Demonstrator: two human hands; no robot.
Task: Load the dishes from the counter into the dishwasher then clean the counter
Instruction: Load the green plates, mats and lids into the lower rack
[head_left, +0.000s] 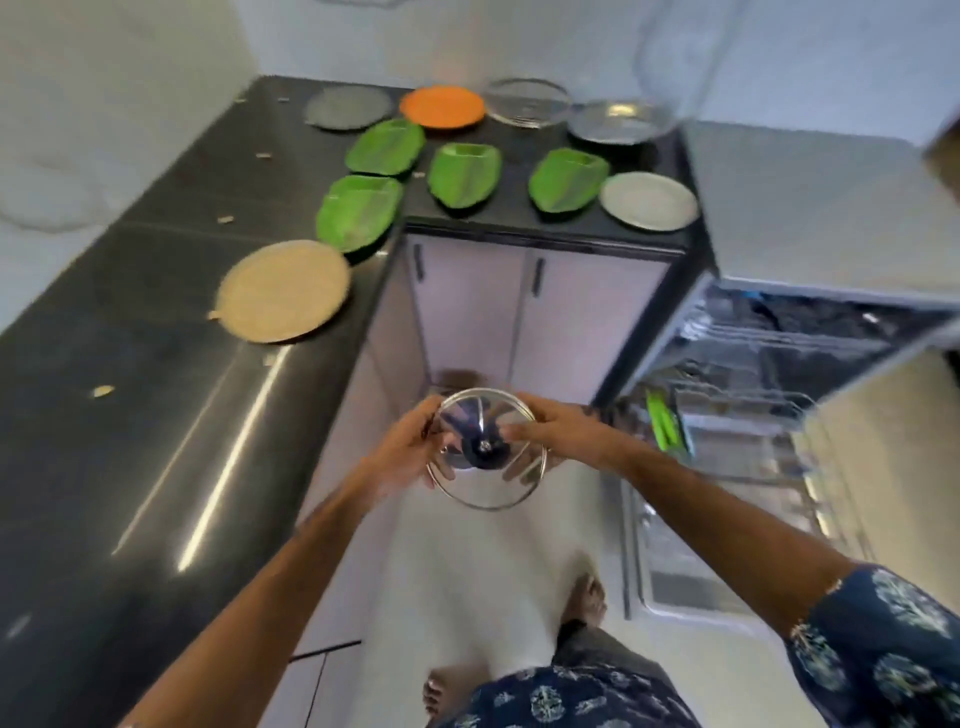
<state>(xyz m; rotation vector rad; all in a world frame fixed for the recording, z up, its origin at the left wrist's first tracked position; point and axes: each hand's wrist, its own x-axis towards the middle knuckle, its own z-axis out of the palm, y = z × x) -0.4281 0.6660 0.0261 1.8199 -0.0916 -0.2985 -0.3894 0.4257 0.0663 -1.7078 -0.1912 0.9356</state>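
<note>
Both hands, left hand (410, 447) and right hand (558, 436), grip the round glass lid with steel rim (485, 452) by opposite edges at lower centre, steadying it for the open dishwasher (769, 374) at right.

Clear glass lid (485, 452) rimmed in shiny metal; glossy black stone table (156, 364); glossy green plastic leaf plates (465, 174); dull steel plate (648, 201); printed cloth sleeve (883, 649).
</note>
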